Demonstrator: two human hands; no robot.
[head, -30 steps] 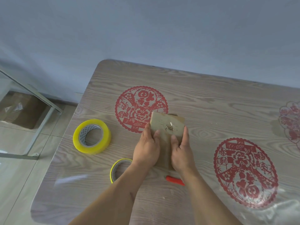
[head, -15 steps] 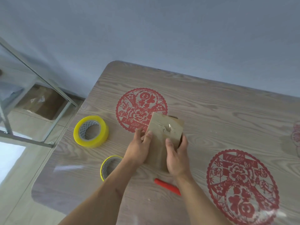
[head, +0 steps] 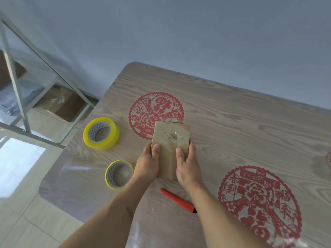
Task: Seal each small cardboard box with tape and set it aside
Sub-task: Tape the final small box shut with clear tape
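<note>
I press the tape flat along the box (head: pixel 170 140) seam, thumbs working outward so no edge lifts. The box sits at frame centre, standing on the table (head: pixel 241 126). My left hand (head: pixel 147 163) and right hand (head: pixel 186 163) clasp its near sides, thumbs on its face.

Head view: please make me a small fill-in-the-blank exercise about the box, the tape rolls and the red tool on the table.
1. The cardboard box is held by ____ hands, the left hand and the right hand.
2. The number of yellow tape rolls on the table is ____: a thick roll and a thin roll.
3. The red tool lies ____ to the person than the box.

Missing words: both; two; nearer
</note>
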